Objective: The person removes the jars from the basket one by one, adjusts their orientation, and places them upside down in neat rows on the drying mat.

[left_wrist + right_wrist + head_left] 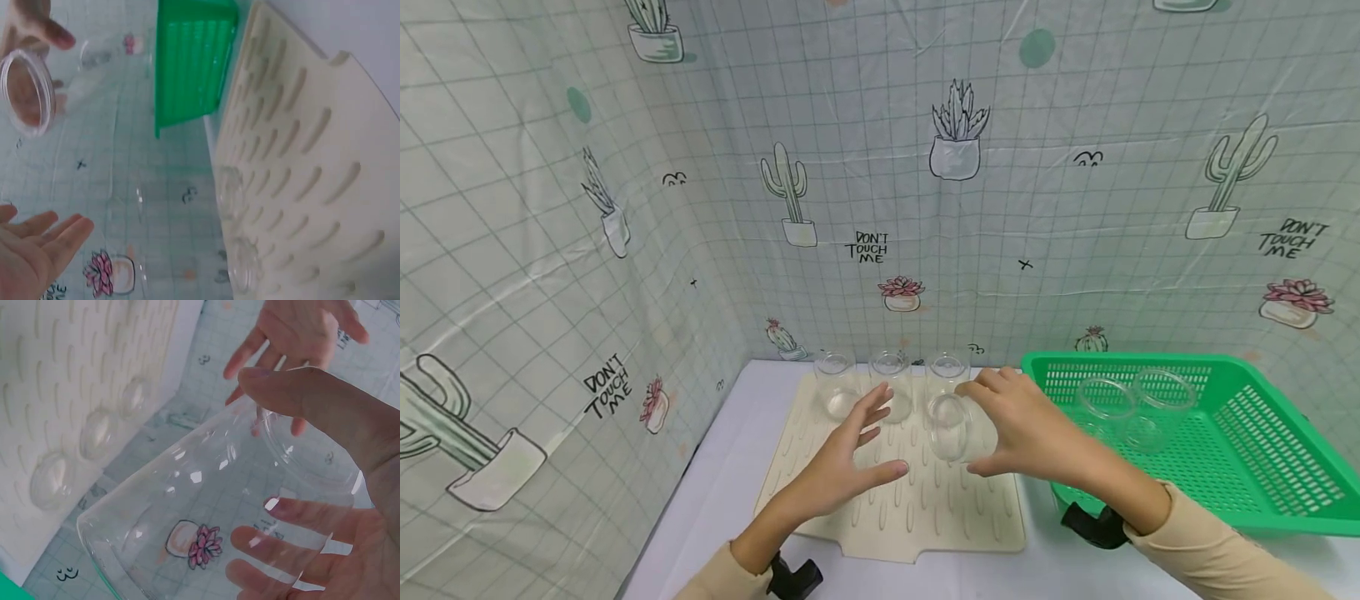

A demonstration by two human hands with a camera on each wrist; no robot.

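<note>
My right hand (1022,425) grips a clear drinking glass (950,429) above the cream ridged drying mat (895,525). The glass is tipped on its side, one round end facing my left hand. In the right wrist view, the thumb lies along one side of the glass (169,494) and the fingers are on the other. To its left, my left hand (842,471) is held with fingers extended and thumb spread, apart from the glass and holding nothing. Along the mat's back edge stand three clear glasses (837,387) in a row.
A green plastic basket (1262,458) with slotted walls sits to the right, two clear glasses (1165,400) inside. White cloth (715,500) covers the table. Behind and to the left hangs a grid-patterned curtain (850,167) printed with cacti.
</note>
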